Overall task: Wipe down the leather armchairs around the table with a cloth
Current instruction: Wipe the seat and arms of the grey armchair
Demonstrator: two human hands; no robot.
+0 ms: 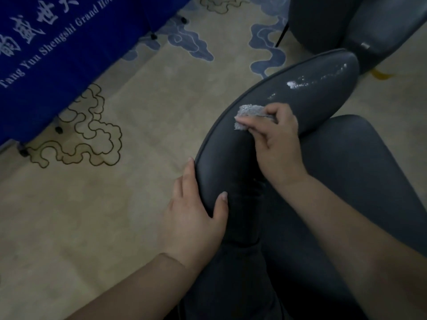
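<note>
— On the curved backrest (272, 107) of the dark leather armchair (360, 172), what is each hand doing?

— Right hand (275, 144) presses a small grey cloth (248, 116) against the backrest's top face, fingers curled round the wad, index finger lying straight along its lower edge. Left hand (196, 218) grasps the backrest's near end: thumb hooked over the inner face, fingers flat against the outer side.

— And beyond the cloth?

— White streaks of foam or cleaner (298, 83) lie along the backrest toward its far end, apart from the cloth.

— What surrounds the backrest?

— To its left, beige carpet (138, 100) with blue and outlined cloud patterns. Farther left, a blue table skirt (46, 54) with white lettering hangs to the floor. Past the backrest's far tip stands a second dark armchair (335, 21).
</note>
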